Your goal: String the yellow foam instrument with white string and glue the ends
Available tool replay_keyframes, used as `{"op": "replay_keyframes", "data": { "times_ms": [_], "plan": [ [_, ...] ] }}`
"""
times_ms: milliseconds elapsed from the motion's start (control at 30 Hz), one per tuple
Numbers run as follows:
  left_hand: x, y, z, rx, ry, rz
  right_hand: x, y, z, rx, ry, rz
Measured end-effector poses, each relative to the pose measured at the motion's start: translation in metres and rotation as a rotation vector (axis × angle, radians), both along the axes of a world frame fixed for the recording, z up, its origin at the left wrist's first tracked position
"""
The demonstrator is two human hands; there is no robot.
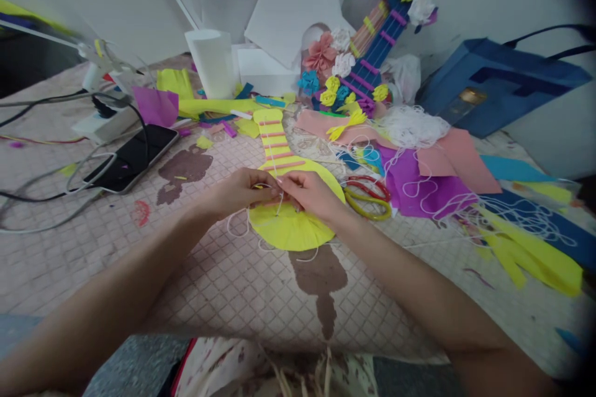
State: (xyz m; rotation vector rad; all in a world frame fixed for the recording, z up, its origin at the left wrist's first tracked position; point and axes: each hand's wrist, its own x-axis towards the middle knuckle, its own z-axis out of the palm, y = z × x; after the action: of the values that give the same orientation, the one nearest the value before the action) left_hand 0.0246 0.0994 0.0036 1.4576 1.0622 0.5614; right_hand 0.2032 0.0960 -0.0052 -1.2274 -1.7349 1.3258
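Observation:
A yellow paper guitar [296,231] lies flat on the table, its neck pointing away from me and crossed by several pink strips. A white string [274,158] runs down the neck onto the body. Over the guitar's body, my left hand [249,191] is closed with its fingertips on the string. My right hand [311,193] meets it there, thumb and fingers pinched on the same string. Loose ends of string curl below and left of the hands. The fingertips partly hide the middle of the body.
Scissors [367,197] lie right of the guitar, near purple paper [410,177] and tangled white string [414,127]. A decorated blue guitar [372,68] leans at the back beside a blue bag [488,84]. A white cup [212,65], phone [133,158] and cables are left.

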Motion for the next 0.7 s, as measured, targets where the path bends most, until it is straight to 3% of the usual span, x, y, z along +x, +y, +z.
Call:
{"op": "replay_keyframes", "data": {
  "times_ms": [133, 233, 367, 567, 700],
  "plan": [
    [0.000, -0.001, 0.002, -0.034, -0.007, 0.038, -0.008, 0.007, 0.002, -0.147, 0.282, -0.120],
    [0.004, -0.003, 0.004, -0.139, -0.071, 0.084, -0.007, 0.007, 0.001, -0.260, 0.473, -0.127],
    [0.009, -0.008, 0.001, -0.226, -0.169, 0.070, -0.003, 0.009, -0.001, -0.345, 0.596, -0.180],
    [0.007, -0.008, 0.001, -0.150, -0.098, -0.003, 0.019, 0.027, 0.011, -0.211, 0.528, -0.293],
    [-0.002, -0.002, 0.013, 0.052, -0.035, 0.002, 0.047, 0.043, 0.032, 0.070, 0.488, -0.403]
  ]
}}
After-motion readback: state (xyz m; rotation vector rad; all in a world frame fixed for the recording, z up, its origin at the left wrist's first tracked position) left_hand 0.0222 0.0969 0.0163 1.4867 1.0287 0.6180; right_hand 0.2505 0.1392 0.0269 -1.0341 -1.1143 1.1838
